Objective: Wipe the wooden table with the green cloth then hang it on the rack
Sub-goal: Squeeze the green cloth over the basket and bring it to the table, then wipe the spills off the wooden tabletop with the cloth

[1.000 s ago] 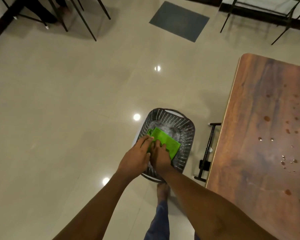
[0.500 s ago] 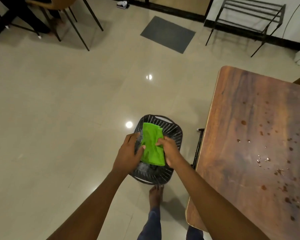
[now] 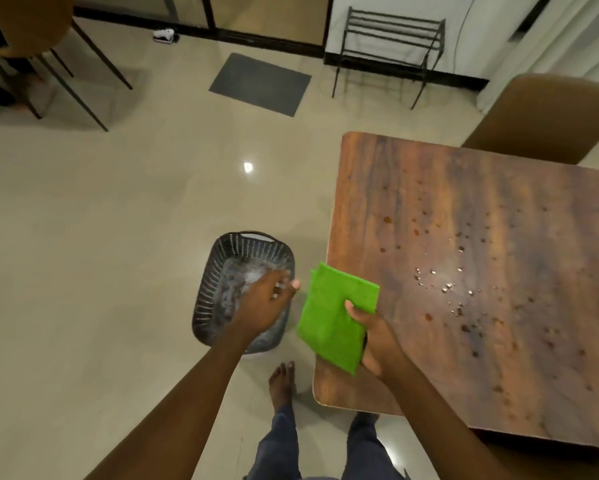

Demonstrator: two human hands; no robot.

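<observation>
The right hand (image 3: 377, 336) keeps its grip clamped on the folded green cloth (image 3: 332, 313), carried flat toward the spattered wooden surface (image 3: 481, 271) at three o'clock; the left hand (image 3: 261, 304), fingers apart, hovers over the basket (image 3: 208, 299).

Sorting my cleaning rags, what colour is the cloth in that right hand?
Bright green cloth, clearest in the head view.

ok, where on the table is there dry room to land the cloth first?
The wooden table is bare along its left edge and near corner, right under the green cloth in the right hand. The far left corner also looks dry. Droplets and spots crowd the middle and right. The left hand hangs open over the basket.
</observation>
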